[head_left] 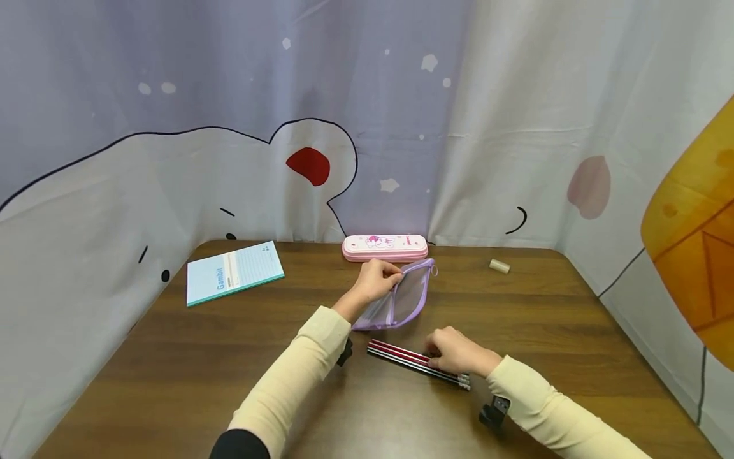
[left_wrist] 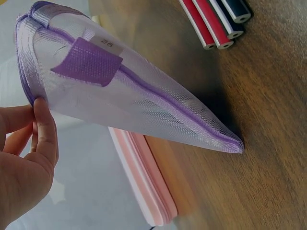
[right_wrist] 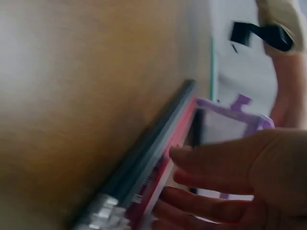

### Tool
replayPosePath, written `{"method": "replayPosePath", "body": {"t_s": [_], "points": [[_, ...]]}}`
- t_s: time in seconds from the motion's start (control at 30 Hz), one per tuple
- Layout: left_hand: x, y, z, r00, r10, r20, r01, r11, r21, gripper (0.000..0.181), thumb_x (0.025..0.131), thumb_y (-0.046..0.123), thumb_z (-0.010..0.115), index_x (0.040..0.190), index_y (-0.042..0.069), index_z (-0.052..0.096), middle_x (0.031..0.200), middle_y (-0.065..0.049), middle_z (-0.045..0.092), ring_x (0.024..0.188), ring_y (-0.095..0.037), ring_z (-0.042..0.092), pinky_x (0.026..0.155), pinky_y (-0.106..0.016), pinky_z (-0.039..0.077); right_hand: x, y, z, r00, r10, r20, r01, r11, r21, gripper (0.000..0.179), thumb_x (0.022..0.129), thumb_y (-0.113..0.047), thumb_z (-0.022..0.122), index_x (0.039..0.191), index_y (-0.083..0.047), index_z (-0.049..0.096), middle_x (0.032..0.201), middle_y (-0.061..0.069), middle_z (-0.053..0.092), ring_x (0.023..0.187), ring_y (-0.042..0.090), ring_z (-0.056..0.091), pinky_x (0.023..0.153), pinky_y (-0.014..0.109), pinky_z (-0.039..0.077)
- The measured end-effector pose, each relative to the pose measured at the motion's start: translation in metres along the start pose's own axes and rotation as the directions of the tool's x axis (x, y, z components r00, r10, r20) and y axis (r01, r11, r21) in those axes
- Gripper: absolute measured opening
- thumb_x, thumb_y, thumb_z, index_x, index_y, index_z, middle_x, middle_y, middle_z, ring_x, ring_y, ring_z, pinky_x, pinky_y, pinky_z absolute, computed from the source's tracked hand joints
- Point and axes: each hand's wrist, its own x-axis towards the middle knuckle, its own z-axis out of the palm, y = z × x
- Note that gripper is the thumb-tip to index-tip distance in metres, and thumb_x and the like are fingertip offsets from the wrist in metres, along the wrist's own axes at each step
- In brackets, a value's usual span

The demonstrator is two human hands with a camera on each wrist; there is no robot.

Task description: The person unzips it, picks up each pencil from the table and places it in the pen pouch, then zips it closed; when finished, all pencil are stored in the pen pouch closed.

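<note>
The left fingers (left_wrist: 45, 127) are pinched together on the rim of a purple-edged mesh pouch (left_wrist: 96, 110), holding its upper edge raised off the surface (head_left: 545, 306), and its mouth seems to be spread; the right fingers (right_wrist: 206, 205) reach down at the pencils (head_left: 401, 357), the thumb touching a red one and the others curled alongside, though blur hides whether they have closed on anything, so I cannot tell. The step in hand looks like taking up pencils while the pouch is held ready, none of them yet lifted as far as I can see. The next move probably calls for the right fingers to draw firmly together on a pencil, or on the bunch, and raise it without rolling its neighbours apart, with the left pinch steady so that the soft mesh does not sag shut. Counting outward: one pouch, lying between the pencils and the pink case; four pencils, two red and two dark, side by side on the near side of the pouch; one pink case (head_left: 385, 248) at the far edge, just behind the pouch; one pale blue notebook (head_left: 235, 274), well apart at the far left; one small beige cylinder (head_left: 499, 266) at the far right; and behind them all a printed curtain (head_left: 516, 127)
</note>
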Motion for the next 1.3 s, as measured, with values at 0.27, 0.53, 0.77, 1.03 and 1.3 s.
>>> {"method": "replayPosePath", "body": {"t_s": [0.27, 0.53, 0.77, 1.03, 1.3], "points": [[0.001, 0.002, -0.001, 1.000, -0.019, 0.009, 0.019, 1.000, 0.012, 0.016, 0.083, 0.011, 0.060, 0.090, 0.001, 0.069, 0.075, -0.010, 0.070, 0.055, -0.007, 0.059, 0.049, -0.014, 0.044, -0.002, -0.006, 0.007, 0.998, 0.005, -0.070, -0.007, 0.999, -0.034, 0.013, 0.065, 0.002, 0.061, 0.059, -0.009, 0.058, 0.049, -0.010, 0.037, 0.048, 0.002, 0.033, 0.044, 0.017, 0.029], [0.001, 0.004, -0.004, 1.000, 0.005, 0.017, -0.006, 0.999, 0.038, 0.016, 0.083, 0.013, 0.060, 0.090, 0.002, 0.070, 0.073, -0.009, 0.070, 0.054, -0.007, 0.059, 0.049, -0.013, 0.043, 0.000, -0.007, 0.006, 0.998, 0.031, -0.056, -0.033, 0.999, -0.033, 0.016, 0.061, 0.002, 0.059, 0.054, -0.010, 0.052, 0.050, -0.011, 0.035, 0.047, 0.003, 0.032, 0.042, 0.018, 0.026], [0.001, 0.001, -0.003, 1.000, -0.005, 0.014, 0.005, 1.000, 0.031, 0.016, 0.083, 0.013, 0.060, 0.090, 0.002, 0.070, 0.074, -0.009, 0.070, 0.053, -0.004, 0.057, 0.049, -0.013, 0.042, -0.002, -0.002, 0.004, 0.997, 0.035, -0.065, -0.036, 0.999, -0.021, 0.013, 0.064, 0.002, 0.059, 0.060, -0.010, 0.057, 0.051, -0.009, 0.042, 0.048, 0.002, 0.036, 0.044, 0.017, 0.030], [0.002, 0.000, -0.007, 1.000, 0.003, 0.013, -0.004, 1.000, 0.030, 0.017, 0.083, 0.013, 0.060, 0.089, 0.001, 0.070, 0.074, -0.010, 0.070, 0.054, -0.006, 0.058, 0.049, -0.014, 0.042, -0.010, 0.011, -0.014, 0.998, 0.053, -0.015, -0.053, 0.999, -0.005, 0.015, 0.067, 0.005, 0.056, 0.061, -0.009, 0.055, 0.054, -0.008, 0.042, 0.051, 0.004, 0.036, 0.046, 0.018, 0.031], [0.001, 0.001, -0.005, 1.000, -0.002, 0.011, 0.002, 1.000, 0.030, 0.018, 0.084, 0.014, 0.059, 0.091, 0.001, 0.069, 0.072, -0.010, 0.069, 0.053, -0.004, 0.057, 0.049, -0.012, 0.040, -0.025, 0.032, -0.041, 0.986, 0.159, 0.041, -0.162, 0.984, 0.077, 0.024, 0.068, 0.009, 0.053, 0.088, 0.001, 0.063, 0.052, -0.006, 0.045, 0.049, 0.002, 0.037, 0.048, 0.018, 0.033]]}}
